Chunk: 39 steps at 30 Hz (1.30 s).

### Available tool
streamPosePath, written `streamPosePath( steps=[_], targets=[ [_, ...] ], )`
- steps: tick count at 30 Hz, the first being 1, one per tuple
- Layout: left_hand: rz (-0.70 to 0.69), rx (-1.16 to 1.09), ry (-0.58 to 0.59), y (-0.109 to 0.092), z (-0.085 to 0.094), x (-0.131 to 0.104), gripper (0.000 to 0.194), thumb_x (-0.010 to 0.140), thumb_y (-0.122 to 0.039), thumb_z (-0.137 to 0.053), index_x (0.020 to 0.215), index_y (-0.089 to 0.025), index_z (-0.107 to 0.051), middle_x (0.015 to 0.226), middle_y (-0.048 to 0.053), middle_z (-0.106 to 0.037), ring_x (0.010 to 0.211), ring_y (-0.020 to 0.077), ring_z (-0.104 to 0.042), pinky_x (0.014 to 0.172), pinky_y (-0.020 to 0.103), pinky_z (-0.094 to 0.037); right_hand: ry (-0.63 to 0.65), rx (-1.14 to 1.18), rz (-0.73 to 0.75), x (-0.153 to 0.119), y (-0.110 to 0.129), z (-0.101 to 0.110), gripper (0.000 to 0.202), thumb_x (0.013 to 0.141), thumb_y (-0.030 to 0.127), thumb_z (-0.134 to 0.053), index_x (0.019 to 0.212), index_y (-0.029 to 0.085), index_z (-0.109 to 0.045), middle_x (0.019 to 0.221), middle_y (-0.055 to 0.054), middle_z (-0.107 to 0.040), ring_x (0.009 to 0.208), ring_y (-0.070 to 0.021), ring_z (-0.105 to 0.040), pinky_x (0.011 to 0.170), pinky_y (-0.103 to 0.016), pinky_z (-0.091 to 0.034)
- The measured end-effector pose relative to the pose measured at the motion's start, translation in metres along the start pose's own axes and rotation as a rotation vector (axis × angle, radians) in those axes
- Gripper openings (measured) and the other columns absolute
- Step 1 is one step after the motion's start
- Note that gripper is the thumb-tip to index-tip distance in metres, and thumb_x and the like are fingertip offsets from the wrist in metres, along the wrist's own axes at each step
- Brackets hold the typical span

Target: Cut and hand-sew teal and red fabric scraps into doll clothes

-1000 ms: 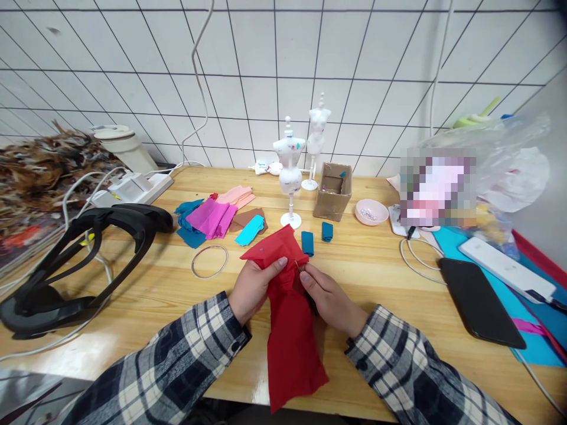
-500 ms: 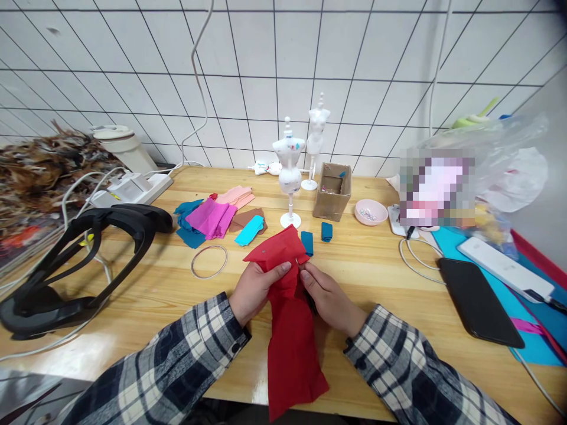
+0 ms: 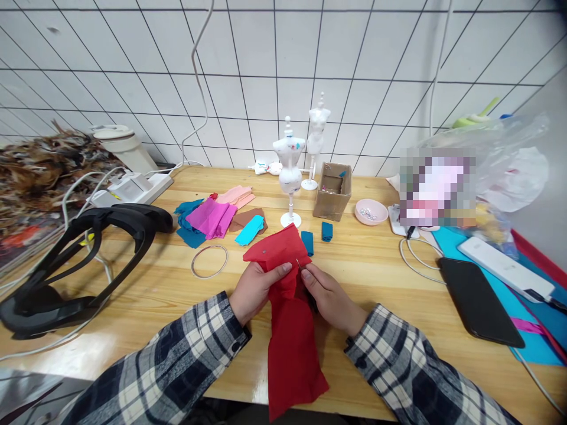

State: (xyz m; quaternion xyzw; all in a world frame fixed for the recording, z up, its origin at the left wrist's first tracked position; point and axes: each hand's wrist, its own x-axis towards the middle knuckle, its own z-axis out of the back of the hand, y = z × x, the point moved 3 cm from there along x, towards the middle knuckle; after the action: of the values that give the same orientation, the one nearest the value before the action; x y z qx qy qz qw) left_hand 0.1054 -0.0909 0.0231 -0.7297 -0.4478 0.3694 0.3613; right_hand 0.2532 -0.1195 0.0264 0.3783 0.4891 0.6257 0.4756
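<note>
A long strip of red cloth (image 3: 295, 342) hangs down over the table's front edge, its upper end folded and held up between my hands. My left hand (image 3: 253, 289) is closed on the fold, thumb on top. Beside the cloth's right edge, my right hand (image 3: 330, 295) pinches a thin metal needle or pin (image 3: 298, 263), whose tip shows against the red. Something dark shows under the right palm; I cannot make it out. A small silvery dot (image 3: 264, 252) sits near the cloth's upper left corner.
Behind the cloth stand two white mini dress forms (image 3: 290, 156), a small cardboard box (image 3: 332, 203) and a pink bowl of beads (image 3: 371, 219). Coloured cloth pieces (image 3: 210, 217) and a ring (image 3: 195, 270) lie left. A black headset frame (image 3: 121, 289) and a phone (image 3: 481, 301) flank the arms.
My right hand has shifted very slightly at the cloth's edge, and the cloth's right corner has moved a little to the right. My left hand keeps its place.
</note>
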Motion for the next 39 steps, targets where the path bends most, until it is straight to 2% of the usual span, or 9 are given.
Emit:
streamPosePath(
  steps=[16, 20, 24, 29, 34, 39],
  targets=[
    [0.036, 0.065, 0.008, 0.003, 0.001, 0.0, 0.034, 0.071, -0.027, -0.078, 0.102, -0.015, -0.071, 0.118, 0.011, -0.069, 0.107, 0.0281, -0.065, 0.094, 0.04, -0.051, -0.023, -0.061, 0.028, 0.002, -0.001, 0.0, 0.034, 0.099, 0.044, -0.032, 0.095, 0.02, -0.055, 0.097, -0.006, -0.064, 0.091, -0.0193, -0.058, 0.086, -0.034, -0.044],
    [0.006, -0.007, -0.01, 0.0, 0.001, -0.002, 0.034, 0.073, -0.031, -0.078, 0.102, -0.015, -0.071, 0.117, 0.011, -0.07, 0.111, 0.0292, -0.063, 0.098, 0.042, -0.048, -0.037, -0.073, 0.029, 0.001, 0.0, 0.001, 0.033, 0.099, 0.045, -0.032, 0.089, 0.022, -0.054, 0.085, -0.004, -0.063, 0.085, -0.0191, -0.058, 0.081, -0.033, -0.045],
    [-0.036, -0.166, -0.063, -0.007, 0.001, -0.002, 0.04, 0.074, -0.042, -0.075, 0.104, -0.016, -0.07, 0.111, 0.011, -0.072, 0.11, 0.0309, -0.064, 0.099, 0.046, -0.048, -0.01, -0.075, -0.007, 0.0, -0.002, 0.0, 0.035, 0.1, 0.047, -0.029, 0.082, 0.024, -0.049, 0.066, 0.001, -0.055, 0.068, -0.0172, -0.055, 0.067, -0.03, -0.045],
    [-0.021, -0.017, -0.073, -0.007, 0.002, 0.002, 0.038, 0.072, -0.031, -0.077, 0.106, -0.015, -0.069, 0.114, 0.011, -0.071, 0.107, 0.0308, -0.065, 0.099, 0.047, -0.049, 0.039, -0.056, -0.02, -0.001, -0.003, -0.002, 0.035, 0.099, 0.048, -0.029, 0.083, 0.023, -0.047, 0.065, 0.002, -0.053, 0.062, -0.0153, -0.052, 0.061, -0.028, -0.043],
    [-0.168, 0.134, -0.179, -0.008, 0.008, 0.004, 0.044, 0.07, -0.038, -0.078, 0.108, -0.016, -0.069, 0.119, 0.011, -0.069, 0.117, 0.0318, -0.059, 0.104, 0.047, -0.045, 0.082, 0.044, -0.066, -0.002, -0.005, -0.003, 0.036, 0.099, 0.051, -0.03, 0.082, 0.023, -0.045, 0.06, 0.004, -0.051, 0.052, -0.0124, -0.049, 0.052, -0.025, -0.04],
    [-0.209, 0.182, -0.195, -0.01, 0.008, 0.004, 0.05, 0.067, -0.039, -0.08, 0.109, -0.017, -0.067, 0.112, 0.011, -0.071, 0.115, 0.0323, -0.06, 0.104, 0.049, -0.044, 0.089, 0.093, -0.074, -0.002, -0.004, -0.004, 0.037, 0.098, 0.052, -0.031, 0.079, 0.023, -0.045, 0.057, 0.004, -0.051, 0.05, -0.0121, -0.048, 0.05, -0.025, -0.04]
  ],
)
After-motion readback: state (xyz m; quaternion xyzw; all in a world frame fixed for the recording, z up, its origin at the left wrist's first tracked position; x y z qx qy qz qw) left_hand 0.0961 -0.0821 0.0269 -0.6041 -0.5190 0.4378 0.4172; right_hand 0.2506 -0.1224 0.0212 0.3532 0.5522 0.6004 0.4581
